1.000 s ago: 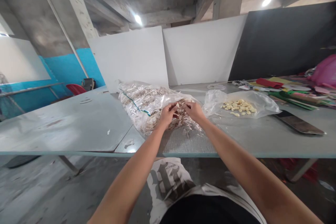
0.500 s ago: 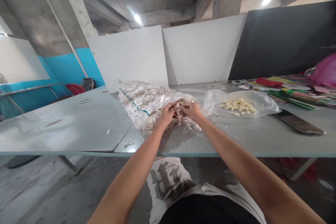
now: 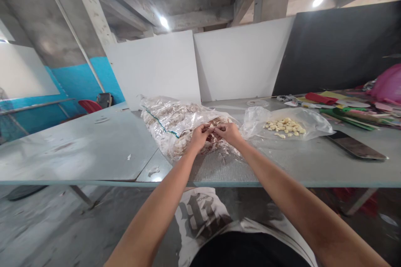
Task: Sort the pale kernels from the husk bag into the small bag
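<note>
My left hand [image 3: 199, 137] pinches a small whitish garlic clove [image 3: 211, 127] between its thumb and fingertips. From the other side, my right hand [image 3: 231, 133] meets it with fingers pinched together at the clove; whether they grip the clove itself or a bit of its skin is too small to tell. Both hands are over the mouth of a large clear plastic bag [image 3: 166, 112] filled with garlic and papery skins. Loose skins lie around the opening. To the right, several peeled garlic cloves [image 3: 285, 125] rest on a flat clear plastic bag [image 3: 316, 125].
The grey table [image 3: 103, 150] has scattered skin flakes near its front edge. A dark phone [image 3: 357, 146] lies at the right. Behind it are coloured paper sheets [image 3: 354, 112] and a pink plastic bag [image 3: 388, 84]. White panels [image 3: 156, 66] stand along the back.
My fingertips have shifted slightly around the garlic clove, with the right hand's fingers drawn a little closer together. The bags and the peeled cloves stay put.
</note>
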### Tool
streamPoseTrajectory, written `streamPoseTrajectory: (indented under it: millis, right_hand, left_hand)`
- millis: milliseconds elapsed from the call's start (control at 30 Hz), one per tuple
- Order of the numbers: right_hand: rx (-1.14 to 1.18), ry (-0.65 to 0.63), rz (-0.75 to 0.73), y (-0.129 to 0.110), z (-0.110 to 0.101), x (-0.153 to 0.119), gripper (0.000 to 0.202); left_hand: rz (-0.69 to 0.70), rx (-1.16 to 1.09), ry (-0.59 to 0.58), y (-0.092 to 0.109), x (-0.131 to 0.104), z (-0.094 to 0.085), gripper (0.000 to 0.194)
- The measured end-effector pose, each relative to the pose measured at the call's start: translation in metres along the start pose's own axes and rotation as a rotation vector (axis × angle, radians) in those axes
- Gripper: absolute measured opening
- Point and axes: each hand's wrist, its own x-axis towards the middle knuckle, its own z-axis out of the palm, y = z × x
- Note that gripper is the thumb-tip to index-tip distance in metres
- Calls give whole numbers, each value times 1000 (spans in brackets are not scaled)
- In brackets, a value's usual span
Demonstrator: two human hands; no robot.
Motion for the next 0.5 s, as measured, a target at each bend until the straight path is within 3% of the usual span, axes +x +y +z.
streamPoseTrajectory:
  millis: [167,367,500]
  right_hand:
    - [-83,-3,22,-1,0,0,21]
    - [-489,64,5,-3,2,3,14]
    - [-566,68,-41,-5,1,2,14]
  left_hand:
    - [23,10,-18,-2,0,-1,41]
    - [12,34,-56,3,-3,2,41]
    - [1,44,-71,9,-7,4,44]
